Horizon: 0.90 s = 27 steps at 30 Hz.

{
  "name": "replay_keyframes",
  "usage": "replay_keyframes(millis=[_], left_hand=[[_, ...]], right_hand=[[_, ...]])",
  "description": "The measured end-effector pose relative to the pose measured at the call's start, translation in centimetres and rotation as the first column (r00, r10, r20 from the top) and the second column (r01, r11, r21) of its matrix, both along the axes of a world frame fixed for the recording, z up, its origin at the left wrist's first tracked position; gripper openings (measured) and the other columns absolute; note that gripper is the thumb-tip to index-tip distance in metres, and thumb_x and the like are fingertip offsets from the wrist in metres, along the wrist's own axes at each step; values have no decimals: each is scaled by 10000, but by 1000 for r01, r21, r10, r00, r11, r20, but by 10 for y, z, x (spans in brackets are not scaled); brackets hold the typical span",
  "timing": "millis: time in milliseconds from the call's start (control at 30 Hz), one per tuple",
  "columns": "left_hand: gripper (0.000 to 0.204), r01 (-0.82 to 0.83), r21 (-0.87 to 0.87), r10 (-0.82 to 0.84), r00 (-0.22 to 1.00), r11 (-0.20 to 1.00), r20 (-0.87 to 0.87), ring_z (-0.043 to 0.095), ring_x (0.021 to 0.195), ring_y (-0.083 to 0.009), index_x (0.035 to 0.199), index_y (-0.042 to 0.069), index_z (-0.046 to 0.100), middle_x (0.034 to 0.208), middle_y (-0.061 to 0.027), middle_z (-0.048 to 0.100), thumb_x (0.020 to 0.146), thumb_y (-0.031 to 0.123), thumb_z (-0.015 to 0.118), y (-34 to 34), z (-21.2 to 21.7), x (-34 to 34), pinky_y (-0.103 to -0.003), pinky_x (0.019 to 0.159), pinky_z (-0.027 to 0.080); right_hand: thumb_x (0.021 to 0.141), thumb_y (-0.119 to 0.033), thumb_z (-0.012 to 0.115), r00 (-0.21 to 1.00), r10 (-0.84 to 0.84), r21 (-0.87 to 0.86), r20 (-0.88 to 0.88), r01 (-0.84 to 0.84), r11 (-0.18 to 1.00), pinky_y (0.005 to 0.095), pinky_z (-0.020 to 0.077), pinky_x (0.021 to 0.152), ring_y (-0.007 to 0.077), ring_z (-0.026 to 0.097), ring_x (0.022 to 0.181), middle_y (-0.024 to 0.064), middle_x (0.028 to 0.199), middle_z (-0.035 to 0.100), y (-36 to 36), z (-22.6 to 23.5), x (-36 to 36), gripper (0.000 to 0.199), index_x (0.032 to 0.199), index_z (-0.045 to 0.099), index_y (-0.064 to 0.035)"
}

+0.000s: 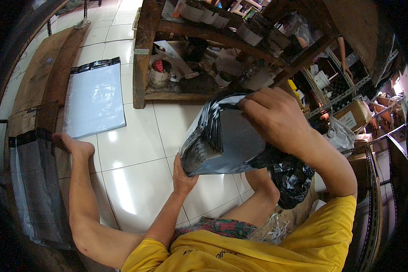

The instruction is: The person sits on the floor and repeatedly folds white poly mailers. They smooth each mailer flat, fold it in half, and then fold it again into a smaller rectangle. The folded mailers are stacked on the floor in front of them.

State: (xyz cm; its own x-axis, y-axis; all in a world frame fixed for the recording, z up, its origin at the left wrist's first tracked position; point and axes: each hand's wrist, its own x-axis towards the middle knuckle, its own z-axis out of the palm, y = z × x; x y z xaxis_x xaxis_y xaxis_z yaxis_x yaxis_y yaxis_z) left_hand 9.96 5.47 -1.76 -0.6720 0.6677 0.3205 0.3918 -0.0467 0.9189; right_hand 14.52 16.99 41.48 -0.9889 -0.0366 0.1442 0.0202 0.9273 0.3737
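Seated low over a tiled floor [131, 186], both hands busy with one bundle of plastic bags [240, 136], dark grey on the face toward me, with white showing along the upper left. It hangs in the air in front of me, tilted, clear of the tiles. My left hand [185, 177] is clamped on its lower left corner, some fingers hidden behind; my right hand [276, 115] is closed on the upper right part, fingertips curled over the edge. Many thin layers fan loose along the left side, so that is where slipping looks likeliest. Good practice here, I judge: pinch the whole thickness, not just the outer sheets; bear the weight from the low corner; work the layers with light fingertips, since slick plastic slides and creases easily. Squaring edges calls for even pressure from both hands. To my left, a flat white stack of bags [95, 99] lies on the tiles, dark strip at its far end; beside my right knee, a crumpled black plastic bag [294, 183], best given some room.
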Motion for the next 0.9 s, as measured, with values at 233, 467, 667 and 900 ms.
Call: replay_keyframes(millis=[233, 467, 667, 900], left_hand=[[997, 9, 6, -9, 998, 1000, 57, 500, 1282, -482, 1490, -62, 276, 1414, -322, 450, 714, 171, 858, 1, 1, 1, -483, 1093, 434], [1035, 21, -2, -21, 999, 1000, 34, 493, 1290, -489, 1504, -58, 246, 1428, -324, 442, 705, 175, 862, 2, 2, 1, -490, 1102, 426], [1084, -3, 25, 6, 995, 1000, -96, 463, 1329, -491, 1529, -25, 197, 1460, -325, 417, 701, 170, 869, 4, 7, 2, -494, 1116, 420], [1097, 5, 26, -3, 998, 1000, -61, 473, 1319, -486, 1541, 7, 181, 1461, -313, 421, 702, 149, 873, 6, 13, 4, -489, 1113, 425]], right_hand=[[779, -186, 613, 999, -26, 84, 22, 24, 996, 405, 512, 707, 263, 610, 846, 74, 892, 615, -9, 1, 0, 186, 938, 634, -92], [824, -116, 627, 995, -73, 18, 64, 72, 997, 421, 516, 769, 313, 640, 922, 94, 923, 639, -13, 1, -1, 344, 1165, 599, -80], [854, -119, 615, 981, -45, -101, 188, 65, 993, 497, 536, 829, 377, 671, 948, 164, 1043, 634, -8, -2, -14, 426, 1269, 522, -133], [773, -37, 696, 952, -39, -238, 304, 116, 964, 510, 507, 854, 452, 602, 1064, 200, 1138, 601, 33, 2, -30, 514, 1236, 478, -76]])
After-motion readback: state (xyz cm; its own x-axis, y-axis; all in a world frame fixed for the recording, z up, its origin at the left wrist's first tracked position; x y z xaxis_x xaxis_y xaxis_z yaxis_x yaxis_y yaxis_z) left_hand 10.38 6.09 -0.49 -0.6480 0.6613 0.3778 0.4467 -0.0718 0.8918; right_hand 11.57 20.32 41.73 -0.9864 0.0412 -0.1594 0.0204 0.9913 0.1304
